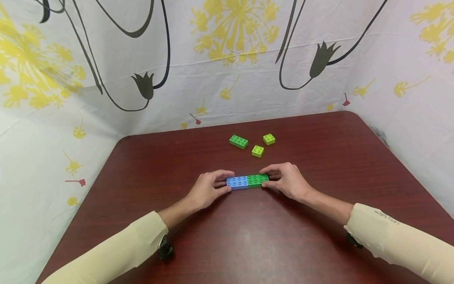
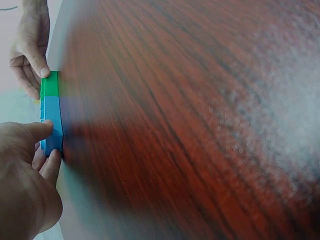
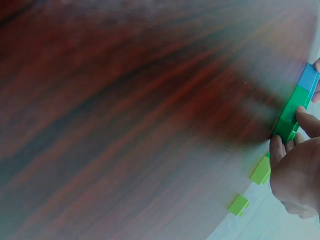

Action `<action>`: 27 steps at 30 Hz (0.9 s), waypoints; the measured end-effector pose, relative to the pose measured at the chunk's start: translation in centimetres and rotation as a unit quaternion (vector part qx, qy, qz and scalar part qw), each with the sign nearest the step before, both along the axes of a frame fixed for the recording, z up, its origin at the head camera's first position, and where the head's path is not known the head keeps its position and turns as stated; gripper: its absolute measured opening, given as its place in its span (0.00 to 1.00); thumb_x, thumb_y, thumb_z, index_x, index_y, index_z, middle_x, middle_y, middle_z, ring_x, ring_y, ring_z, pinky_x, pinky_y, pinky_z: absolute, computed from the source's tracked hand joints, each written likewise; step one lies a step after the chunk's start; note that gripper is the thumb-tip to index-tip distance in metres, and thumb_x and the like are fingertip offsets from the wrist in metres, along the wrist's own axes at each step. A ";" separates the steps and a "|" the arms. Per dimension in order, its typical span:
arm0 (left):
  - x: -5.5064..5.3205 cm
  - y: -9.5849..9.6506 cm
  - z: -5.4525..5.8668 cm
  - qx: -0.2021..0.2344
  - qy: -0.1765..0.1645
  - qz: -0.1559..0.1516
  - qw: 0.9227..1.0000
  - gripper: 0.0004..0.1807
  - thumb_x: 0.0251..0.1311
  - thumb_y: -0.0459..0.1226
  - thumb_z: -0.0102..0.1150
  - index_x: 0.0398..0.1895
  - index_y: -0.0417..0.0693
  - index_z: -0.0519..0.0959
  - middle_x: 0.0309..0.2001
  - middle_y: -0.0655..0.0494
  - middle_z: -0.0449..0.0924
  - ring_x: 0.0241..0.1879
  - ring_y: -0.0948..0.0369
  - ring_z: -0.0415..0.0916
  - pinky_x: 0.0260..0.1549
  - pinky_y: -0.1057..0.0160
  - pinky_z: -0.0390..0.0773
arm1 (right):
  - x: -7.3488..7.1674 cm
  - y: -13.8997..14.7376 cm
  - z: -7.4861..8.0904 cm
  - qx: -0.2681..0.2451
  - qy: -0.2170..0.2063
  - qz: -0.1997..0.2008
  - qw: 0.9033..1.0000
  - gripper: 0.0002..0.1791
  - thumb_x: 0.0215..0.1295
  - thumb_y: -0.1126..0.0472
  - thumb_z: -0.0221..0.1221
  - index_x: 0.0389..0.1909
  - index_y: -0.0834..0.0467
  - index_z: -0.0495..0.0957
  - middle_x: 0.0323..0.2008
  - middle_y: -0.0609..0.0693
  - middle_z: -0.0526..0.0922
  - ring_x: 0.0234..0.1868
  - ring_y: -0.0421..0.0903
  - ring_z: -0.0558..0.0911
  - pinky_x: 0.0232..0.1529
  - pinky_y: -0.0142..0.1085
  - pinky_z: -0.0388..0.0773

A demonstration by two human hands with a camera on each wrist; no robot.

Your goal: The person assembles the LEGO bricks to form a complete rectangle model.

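Note:
A blue building brick [image 1: 237, 182] and a green building brick [image 1: 257, 180] lie end to end on the table, their short sides meeting, studs up. My left hand [image 1: 209, 189] grips the blue brick's outer end, thumb on the near side and fingers behind. On the opposite end, my right hand [image 1: 288, 182] holds the green brick between thumb and fingers. In the left wrist view the blue brick [image 2: 53, 117] and green brick [image 2: 51, 85] form one straight row. The right wrist view shows my right thumb against the green brick's [image 3: 294, 111] side.
Beyond the hands lie another green brick [image 1: 238, 141] and two small lime bricks, one nearer [image 1: 257, 151] and one farther back [image 1: 268, 139]. The dark red wooden table [image 1: 170, 154] ends at a patterned white cloth [image 1: 220, 102] behind and at the sides.

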State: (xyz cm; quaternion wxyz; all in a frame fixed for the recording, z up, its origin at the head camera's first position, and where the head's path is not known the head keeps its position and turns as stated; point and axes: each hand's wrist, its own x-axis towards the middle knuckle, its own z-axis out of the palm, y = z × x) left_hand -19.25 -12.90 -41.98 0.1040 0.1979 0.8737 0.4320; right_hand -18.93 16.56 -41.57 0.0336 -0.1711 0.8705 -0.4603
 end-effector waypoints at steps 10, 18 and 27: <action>-0.1 0.1 -0.1 -0.002 0.005 0.001 1.000 0.26 0.67 0.32 0.72 0.68 0.49 0.81 0.66 0.54 0.81 0.60 0.58 0.84 0.58 0.58 0.82 | 0.1 0.0 -0.1 -0.001 0.001 0.000 1.000 0.20 0.58 0.71 0.77 0.53 0.63 0.88 0.49 0.57 0.90 0.48 0.52 0.91 0.49 0.42 0.87; -0.1 0.1 -0.1 -0.004 0.005 0.001 1.000 0.26 0.67 0.32 0.72 0.68 0.51 0.81 0.66 0.54 0.81 0.61 0.58 0.83 0.58 0.58 0.81 | 0.1 0.0 0.0 0.002 0.003 -0.001 1.000 0.20 0.58 0.71 0.77 0.53 0.63 0.88 0.49 0.57 0.90 0.47 0.52 0.91 0.49 0.42 0.87; -0.2 0.1 -0.1 -0.005 0.007 -0.001 1.000 0.26 0.67 0.32 0.72 0.68 0.50 0.81 0.66 0.55 0.81 0.60 0.58 0.83 0.59 0.58 0.81 | 0.1 0.0 0.0 -0.001 0.000 0.002 1.000 0.21 0.58 0.71 0.77 0.53 0.64 0.88 0.49 0.58 0.90 0.48 0.53 0.91 0.50 0.42 0.87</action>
